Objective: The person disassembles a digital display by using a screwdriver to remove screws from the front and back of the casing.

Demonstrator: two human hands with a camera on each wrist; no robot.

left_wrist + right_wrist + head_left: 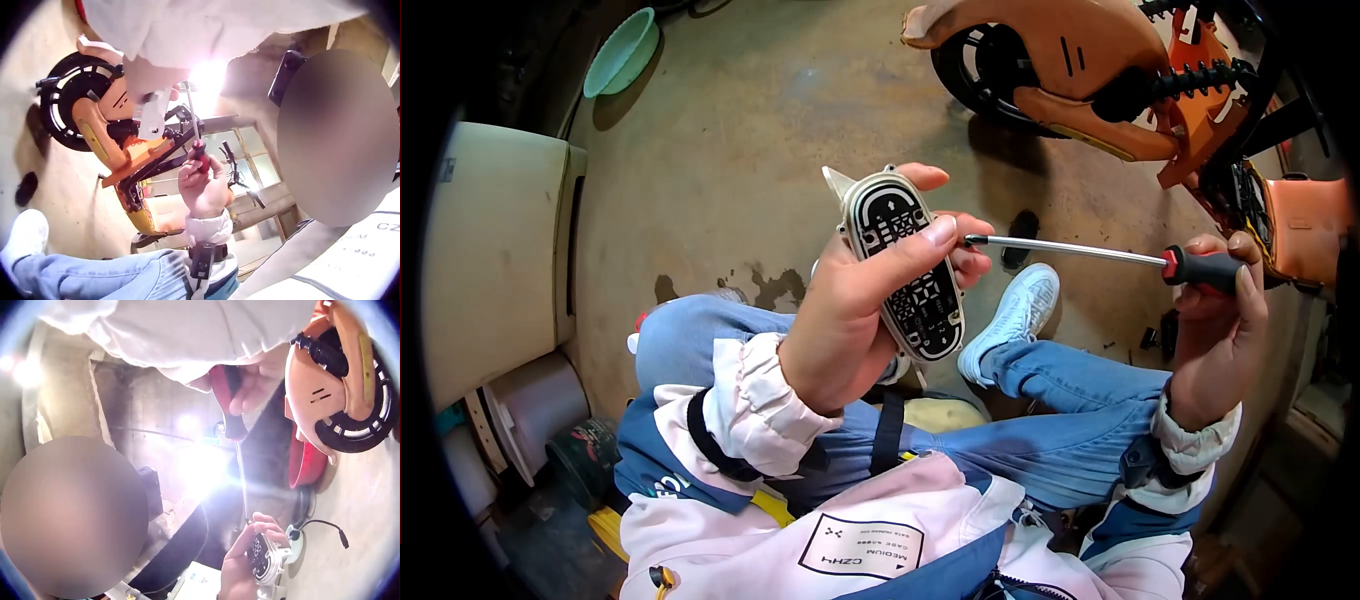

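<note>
- Gripping display panel (922,300) with left hand (855,305), closest to the head camera — thumb laid across the black face, fingers curled round the casing.
- Holding screwdriver (1080,248) by its red-and-black handle in right hand (1220,335), fingers bent round it, shaft aimed at the left fingertips; cannot tell whether touching them.
- Judged from the pose, at lining up tip and casing, seemingly without driving anything; calls for a firm left grip and careful aim, clear of the thumb.
- Resting white sneaker (1010,318) on the floor (800,120) beyond the hands — farther out, orange two-wheeler (1065,60) at upper right, green basin (622,52) at upper left.
</note>
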